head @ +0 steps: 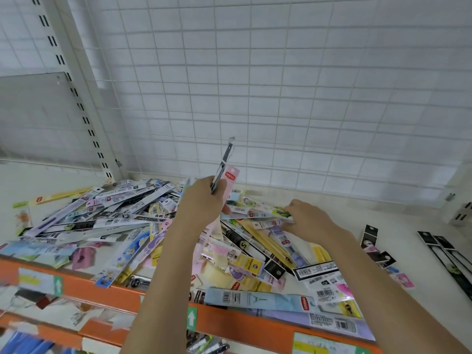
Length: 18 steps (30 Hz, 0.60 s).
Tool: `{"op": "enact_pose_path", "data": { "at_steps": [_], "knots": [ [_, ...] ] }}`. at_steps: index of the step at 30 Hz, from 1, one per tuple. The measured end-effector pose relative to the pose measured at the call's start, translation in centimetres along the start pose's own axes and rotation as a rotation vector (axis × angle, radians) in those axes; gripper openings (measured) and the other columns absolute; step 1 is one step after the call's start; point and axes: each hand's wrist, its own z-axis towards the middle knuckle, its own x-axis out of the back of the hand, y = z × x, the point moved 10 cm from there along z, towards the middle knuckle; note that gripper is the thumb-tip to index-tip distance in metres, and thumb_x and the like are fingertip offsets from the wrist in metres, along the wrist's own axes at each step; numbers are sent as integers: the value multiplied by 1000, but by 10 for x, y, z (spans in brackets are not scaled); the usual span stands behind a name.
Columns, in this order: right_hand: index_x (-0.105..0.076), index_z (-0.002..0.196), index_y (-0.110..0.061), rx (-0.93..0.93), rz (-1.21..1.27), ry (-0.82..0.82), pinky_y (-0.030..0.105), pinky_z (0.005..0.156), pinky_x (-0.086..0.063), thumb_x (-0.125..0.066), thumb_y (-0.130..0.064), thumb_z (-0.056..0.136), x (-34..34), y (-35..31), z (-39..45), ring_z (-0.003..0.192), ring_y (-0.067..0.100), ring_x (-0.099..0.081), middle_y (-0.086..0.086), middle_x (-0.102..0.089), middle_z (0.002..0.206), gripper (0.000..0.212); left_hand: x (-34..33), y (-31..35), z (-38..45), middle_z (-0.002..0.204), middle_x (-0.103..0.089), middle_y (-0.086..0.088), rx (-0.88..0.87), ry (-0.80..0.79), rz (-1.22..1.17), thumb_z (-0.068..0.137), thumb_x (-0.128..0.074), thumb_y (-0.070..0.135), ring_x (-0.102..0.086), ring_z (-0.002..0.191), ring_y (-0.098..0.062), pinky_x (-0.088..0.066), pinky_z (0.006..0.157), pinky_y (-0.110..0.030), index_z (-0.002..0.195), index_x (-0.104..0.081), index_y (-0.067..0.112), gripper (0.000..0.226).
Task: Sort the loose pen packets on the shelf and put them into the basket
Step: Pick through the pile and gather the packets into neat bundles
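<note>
Head view: left hand grips two packets.

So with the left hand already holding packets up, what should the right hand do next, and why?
Probably pinch the green-printed packet under the right hand and lift it toward the left hand, which grips a few upright packets. The right fingers already rest on it atop the pile; no basket is in view.

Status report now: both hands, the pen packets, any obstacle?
Left hand holds several packets upright. Right hand touches a packet on the pile. Basket not in view. No obstacle seen.
</note>
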Motion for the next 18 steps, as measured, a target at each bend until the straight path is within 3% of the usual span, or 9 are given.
{"op": "enact_pose_path", "data": {
  "at_steps": [2,4,7,11,14,18],
  "knots": [
    [-58,120,-14,3,-49,12,33,73,-44,-49,-45,93,0,-1,3,101,26,-57,5,-50,119,43,-1,0,-3,47,-59,7,17,-9,-82,101,-31,29,-39,26,3,-30,45,-22,71,-38,23,31],
    [-57,122,-15,20,-102,36,32,70,-43,-46,-45,95,2,-4,3,100,26,-58,3,-51,121,42,-4,-3,-6,55,-59,1,52,-14,-229,101,-31,30,-46,34,1,-37,47,-23,82,-43,16,26],
    [-56,124,-22,57,-123,94,30,66,-39,-45,-36,97,9,-9,0,103,23,-56,0,-52,119,33,-8,-17,-3,66,-50,-2,139,-26,-350,100,-35,32,-54,51,-16,-45,52,-24,91,-43,10,25],
    [-49,124,-23,14,-68,200,28,64,-36,-45,-25,94,27,-7,-4,97,24,-56,3,-49,96,30,-18,-39,5,65,-37,-7,189,-100,-165,97,-40,21,-37,54,-21,-33,53,-28,78,-34,10,23],
    [-43,127,-20,-8,-43,243,28,64,-33,-44,-28,96,35,-7,-2,93,27,-57,5,-50,93,32,-21,-56,12,64,-35,-5,232,-122,-67,93,-44,15,-34,54,-19,-29,52,-26,69,-32,16,27],
    [-43,111,-12,-10,111,254,31,53,-34,-38,-40,98,33,-12,4,69,26,-54,-4,-45,66,31,-13,-73,17,57,-30,-3,281,-93,6,90,-45,11,-29,49,-17,-25,49,-24,61,-29,13,33]
  ]
}}
